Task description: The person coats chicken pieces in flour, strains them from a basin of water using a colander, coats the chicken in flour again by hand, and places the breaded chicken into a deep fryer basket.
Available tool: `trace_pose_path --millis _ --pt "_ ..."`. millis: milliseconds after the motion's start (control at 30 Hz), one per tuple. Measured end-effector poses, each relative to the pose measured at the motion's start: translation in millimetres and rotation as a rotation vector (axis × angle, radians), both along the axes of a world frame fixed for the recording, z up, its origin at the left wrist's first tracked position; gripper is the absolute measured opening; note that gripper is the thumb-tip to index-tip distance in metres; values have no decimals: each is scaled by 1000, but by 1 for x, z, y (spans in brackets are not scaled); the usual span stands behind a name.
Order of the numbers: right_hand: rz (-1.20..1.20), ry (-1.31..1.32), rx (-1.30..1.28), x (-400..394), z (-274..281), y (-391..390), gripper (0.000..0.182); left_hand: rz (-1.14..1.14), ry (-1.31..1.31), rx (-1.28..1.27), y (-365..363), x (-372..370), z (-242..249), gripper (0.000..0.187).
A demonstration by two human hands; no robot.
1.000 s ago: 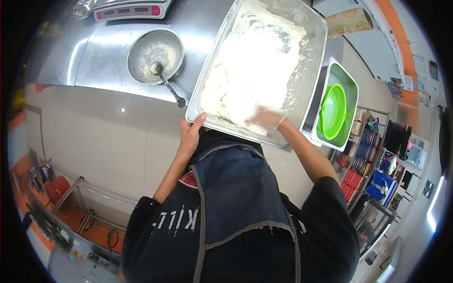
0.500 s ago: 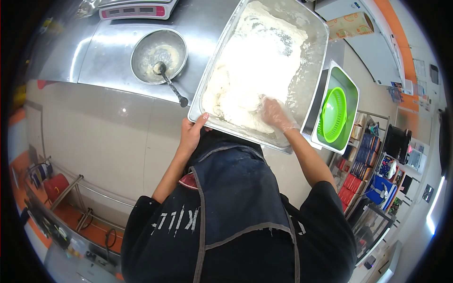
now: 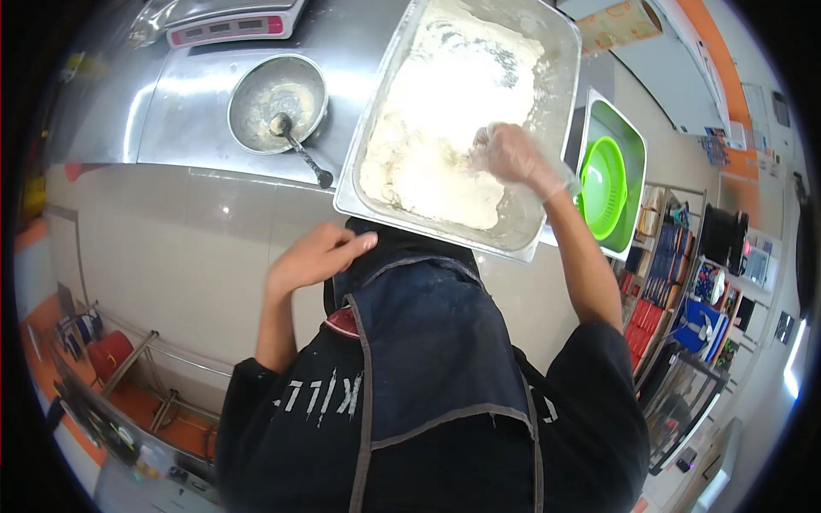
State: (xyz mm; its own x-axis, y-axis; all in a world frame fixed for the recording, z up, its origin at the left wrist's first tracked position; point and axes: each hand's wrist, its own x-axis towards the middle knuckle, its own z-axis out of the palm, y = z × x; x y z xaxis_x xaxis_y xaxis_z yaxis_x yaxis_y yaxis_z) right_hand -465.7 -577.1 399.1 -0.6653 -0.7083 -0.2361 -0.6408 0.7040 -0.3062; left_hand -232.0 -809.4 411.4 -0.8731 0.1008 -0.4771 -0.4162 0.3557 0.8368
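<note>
A deep metal tray (image 3: 547, 232) holds white flour (image 3: 462, 103), with clumpy, dough-like patches toward its near left side. Over the right part of the flour is my right hand (image 3: 513, 156) in a clear plastic glove. Its fingers are curled closed, and whatever may be inside them is hidden. My left hand (image 3: 316, 254) is bare and apart from the tray, just off its near left corner and in front of the apron (image 3: 419, 342). Its thumb and fingers are loosely bent, and nothing shows in it.
Left of the tray, a metal bowl (image 3: 248, 128) with pale residue holds a dark-handled spoon (image 3: 304, 160) on the steel table (image 3: 192, 128). A scale (image 3: 231, 27) stands behind. At right, a green basket (image 3: 603, 188) sits in another metal pan (image 3: 633, 137).
My left hand has let go of the tray's near rim and drawn back left. My right hand has lifted from the flour near the front and moved slightly farther back, its fingers now curled.
</note>
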Motion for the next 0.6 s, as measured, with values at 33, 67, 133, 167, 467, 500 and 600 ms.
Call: trace_pose_path --millis 33,67,133,167,467,500,600 --pt "52 19 -8 -1 0 2 23 -138 81 -90 -8 -3 36 47" --pt "-101 -50 -51 -1 24 -4 21 -138 277 -80 -12 -11 58 44" --pt "-180 -96 75 -10 49 -12 24 -67 529 -70 -16 -41 89 39" --pt "-225 -120 138 -13 52 -12 25 2 584 -56 -16 -63 98 36" --pt "-152 314 16 -19 72 6 38 -154 1159 379 97 -243 121 35" --pt "-179 414 223 -24 85 -1 39 -91 975 724 92 -229 139 36" --pt "-328 273 118 11 83 5 46 -249 1443 342 134 -223 113 39"
